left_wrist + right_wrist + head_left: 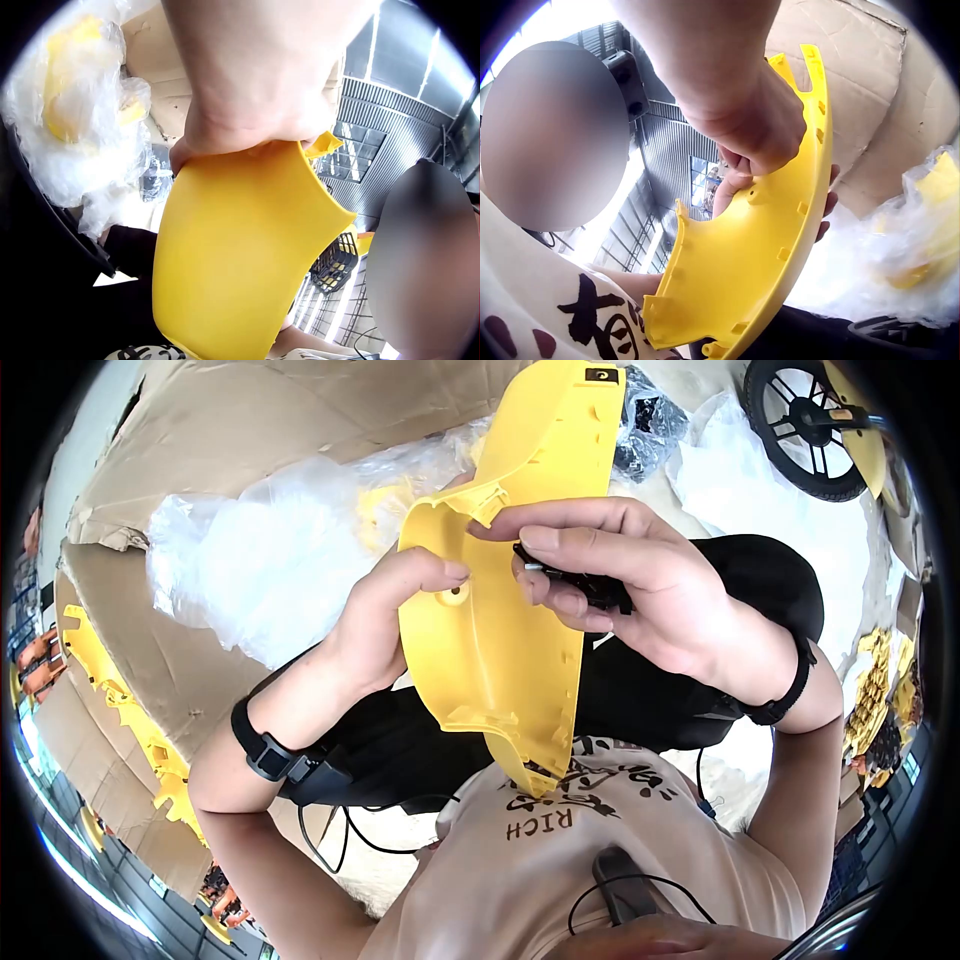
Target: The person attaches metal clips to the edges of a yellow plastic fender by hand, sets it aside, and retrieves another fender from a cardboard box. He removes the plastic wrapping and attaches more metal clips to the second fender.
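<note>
A curved yellow plastic shell [480,650] is held up over the lap, its hollow inside with ribs and small posts turned toward the head camera. My left hand [375,610] grips its left edge, thumb on the inner face and fingers behind. In the left wrist view the smooth outer face of the shell [232,247] hangs below that hand. My right hand [640,575] holds a small black piece [600,592] with a shiny metal tip; its exact kind I cannot tell. Thumb and forefinger of this hand reach close to a tab on the shell's inner side.
Clear plastic wrapping [250,560] with yellow parts lies on flattened cardboard [300,410]. At the upper right stands a black spoked wheel [808,420]. More yellow parts [125,705] lie along the left side. A black basket [335,264] shows behind in the left wrist view.
</note>
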### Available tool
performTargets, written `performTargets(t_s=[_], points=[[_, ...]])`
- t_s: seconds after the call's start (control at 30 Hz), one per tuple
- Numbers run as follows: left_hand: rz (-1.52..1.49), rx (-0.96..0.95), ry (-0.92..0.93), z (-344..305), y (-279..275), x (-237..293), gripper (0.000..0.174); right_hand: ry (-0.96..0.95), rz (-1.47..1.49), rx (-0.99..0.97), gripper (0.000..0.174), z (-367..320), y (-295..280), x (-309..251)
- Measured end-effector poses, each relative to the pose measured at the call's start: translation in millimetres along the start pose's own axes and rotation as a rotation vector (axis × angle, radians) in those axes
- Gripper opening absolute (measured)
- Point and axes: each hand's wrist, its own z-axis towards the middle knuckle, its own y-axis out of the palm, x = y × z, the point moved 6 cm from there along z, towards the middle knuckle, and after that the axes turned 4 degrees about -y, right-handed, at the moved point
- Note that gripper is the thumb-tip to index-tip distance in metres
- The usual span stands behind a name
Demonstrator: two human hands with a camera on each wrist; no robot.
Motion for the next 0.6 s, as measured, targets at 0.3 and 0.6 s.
performTargets(t_s=[0.3, 0.6], points=[[0.004, 0.047, 0.013, 4.8, -4.0, 1.9, 0.043, -0.059, -0.071, 0.046, 0.028, -1.0, 2.0, -6.7], [0.110, -0.021, 0.124, 10.3, -0.2, 10.3, 0.078, -0.081, -0.060, 0.026, 0.027, -2.7, -2.9, -5.4]])
